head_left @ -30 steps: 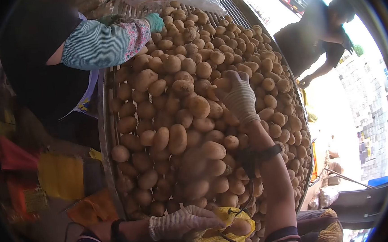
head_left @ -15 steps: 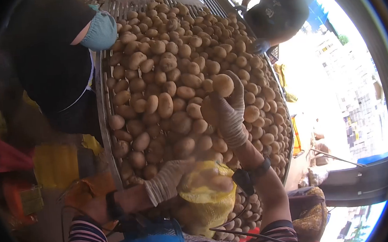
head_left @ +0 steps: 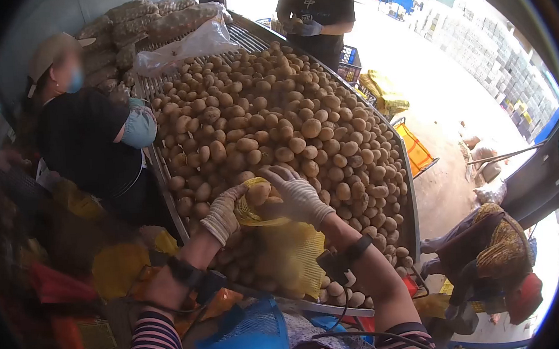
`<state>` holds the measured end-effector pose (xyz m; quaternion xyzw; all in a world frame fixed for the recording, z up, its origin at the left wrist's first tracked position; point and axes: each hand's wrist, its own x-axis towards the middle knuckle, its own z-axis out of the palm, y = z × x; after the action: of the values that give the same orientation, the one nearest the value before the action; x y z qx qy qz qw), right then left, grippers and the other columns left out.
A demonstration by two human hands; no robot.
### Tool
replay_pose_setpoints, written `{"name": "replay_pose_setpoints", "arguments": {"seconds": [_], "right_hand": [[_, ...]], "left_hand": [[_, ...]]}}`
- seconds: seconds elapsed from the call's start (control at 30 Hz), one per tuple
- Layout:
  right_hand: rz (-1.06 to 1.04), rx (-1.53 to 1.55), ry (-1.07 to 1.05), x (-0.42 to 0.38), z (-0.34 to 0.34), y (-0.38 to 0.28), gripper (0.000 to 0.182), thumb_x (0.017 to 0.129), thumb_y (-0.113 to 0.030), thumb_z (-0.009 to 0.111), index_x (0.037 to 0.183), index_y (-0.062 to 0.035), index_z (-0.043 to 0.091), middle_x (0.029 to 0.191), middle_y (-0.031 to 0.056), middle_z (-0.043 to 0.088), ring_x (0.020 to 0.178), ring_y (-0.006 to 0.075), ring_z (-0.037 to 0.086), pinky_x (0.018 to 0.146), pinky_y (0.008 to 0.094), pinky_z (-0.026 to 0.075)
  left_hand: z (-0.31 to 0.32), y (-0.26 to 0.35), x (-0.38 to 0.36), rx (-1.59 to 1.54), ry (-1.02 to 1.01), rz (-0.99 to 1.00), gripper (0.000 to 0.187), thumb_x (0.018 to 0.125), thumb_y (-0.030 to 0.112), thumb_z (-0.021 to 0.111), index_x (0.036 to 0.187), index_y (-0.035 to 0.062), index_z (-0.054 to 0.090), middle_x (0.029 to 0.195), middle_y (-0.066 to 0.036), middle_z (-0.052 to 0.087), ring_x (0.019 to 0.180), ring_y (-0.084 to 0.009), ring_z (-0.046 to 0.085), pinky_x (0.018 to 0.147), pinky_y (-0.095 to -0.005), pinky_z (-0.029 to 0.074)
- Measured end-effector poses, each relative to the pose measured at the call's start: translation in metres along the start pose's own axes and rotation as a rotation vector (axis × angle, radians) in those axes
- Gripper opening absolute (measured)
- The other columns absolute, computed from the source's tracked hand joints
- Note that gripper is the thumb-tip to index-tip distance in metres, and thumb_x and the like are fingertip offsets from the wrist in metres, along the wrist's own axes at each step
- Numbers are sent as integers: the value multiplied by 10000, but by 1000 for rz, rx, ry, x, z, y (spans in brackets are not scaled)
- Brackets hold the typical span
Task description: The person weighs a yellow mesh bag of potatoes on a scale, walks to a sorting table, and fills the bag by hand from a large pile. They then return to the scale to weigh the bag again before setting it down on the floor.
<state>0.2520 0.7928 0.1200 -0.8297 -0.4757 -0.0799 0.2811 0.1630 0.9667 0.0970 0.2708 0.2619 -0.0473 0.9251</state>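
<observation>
A yellow mesh bag hangs at the near edge of the sorting table, its mouth toward the heap. Potatoes show in the mouth, one of them blurred. My left hand, in a pale striped work glove, grips the left side of the bag's rim. Over the right side of the mouth, my gloved right hand curls its fingers at the rim; its palm is hidden. Loose potatoes cover the slatted table just beyond both hands.
A person in black stands at the table's left side, and another at its far end. Someone bends over at the right. Full sacks are stacked behind a clear plastic sheet. An orange frame stands beyond the right edge.
My right hand has come down and left to the bag's mouth; the two potatoes it held are no longer visible in it. My left hand has moved up along the bag's rim. The view has tilted up.
</observation>
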Motion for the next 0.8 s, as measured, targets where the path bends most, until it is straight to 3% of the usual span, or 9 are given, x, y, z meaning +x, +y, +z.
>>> {"name": "replay_pose_setpoints", "arguments": {"seconds": [0.1, 0.13, 0.2, 0.23, 0.3, 0.57, 0.7, 0.77, 0.8], "right_hand": [[428, 126, 101, -18, -16, 37, 453, 796, -437, 644, 1038, -58, 593, 869, 150, 641, 779, 282, 633, 695, 358, 515], [433, 124, 101, -25, -16, 45, 453, 796, -437, 644, 1038, -58, 593, 869, 150, 641, 779, 282, 633, 695, 358, 515], [900, 367, -496, -39, -17, 63, 484, 815, -486, 637, 818, -2, 622, 647, 98, 615, 567, 237, 612, 545, 333, 509], [726, 532, -545, -69, 31, 113, 557, 797, -546, 643, 708, 4, 614, 556, 74, 573, 461, 183, 572, 427, 315, 463], [867, 556, -437, -64, 10, 73, 530, 777, -537, 664, 721, -12, 622, 547, 60, 576, 428, 156, 554, 378, 272, 426], [1005, 414, -476, -58, 14, 38, 384, 724, -450, 713, 651, -77, 661, 499, 3, 527, 428, 90, 508, 386, 244, 388], [1022, 298, -154, -83, 42, 53, 248, 735, -311, 710, 763, -66, 688, 543, 5, 559, 441, 96, 510, 399, 243, 402], [309, 621, 209, -114, 75, 98, 206, 789, -249, 665, 851, -53, 682, 595, 15, 595, 450, 99, 520, 398, 239, 407], [462, 759, 356, -109, 57, 67, 122, 836, -181, 609, 775, -80, 639, 562, -18, 540, 412, 87, 468, 365, 230, 368]], "left_hand": [[-16, -4, 9, 56, -14, 63, 277, 898, 151, 570, 1139, 14, 574, 1111, -110, 609, 992, -230, 604, 898, -388, 512], [-14, -4, 9, 37, -17, 43, 282, 895, 150, 574, 1141, 12, 573, 1105, -113, 609, 983, -234, 606, 882, -386, 520], [-11, -8, 7, 11, -29, 10, 288, 891, 150, 578, 1142, 9, 572, 1099, -116, 609, 974, -238, 609, 865, -384, 529], [-9, -8, 3, 15, -33, 19, 291, 888, 148, 579, 1143, 8, 572, 1090, -117, 609, 960, -236, 611, 850, -378, 536], [-12, -7, 4, 17, -39, 24, 294, 886, 146, 580, 1144, 6, 571, 1082, -118, 609, 945, -234, 614, 834, -372, 542], [-25, -9, 2, 89, -32, -23, 262, 895, 140, 564, 1128, 20, 574, 1079, -96, 604, 960, -208, 622, 835, -354, 559], [-29, -15, -2, 139, -127, 18, 262, 894, 125, 564, 1132, 14, 567, 1083, -110, 606, 963, -226, 629, 816, -361, 572], [-31, -18, -5, 59, -176, -13, 254, 899, 118, 555, 1130, 12, 564, 1078, -118, 607, 964, -241, 629, 817, -370, 572], [-17, -16, -20, 96, -164, 25, 269, 899, 115, 546, 1137, -6, 572, 1052, -117, 617, 901, -244, 635, 782, -362, 571]]}}
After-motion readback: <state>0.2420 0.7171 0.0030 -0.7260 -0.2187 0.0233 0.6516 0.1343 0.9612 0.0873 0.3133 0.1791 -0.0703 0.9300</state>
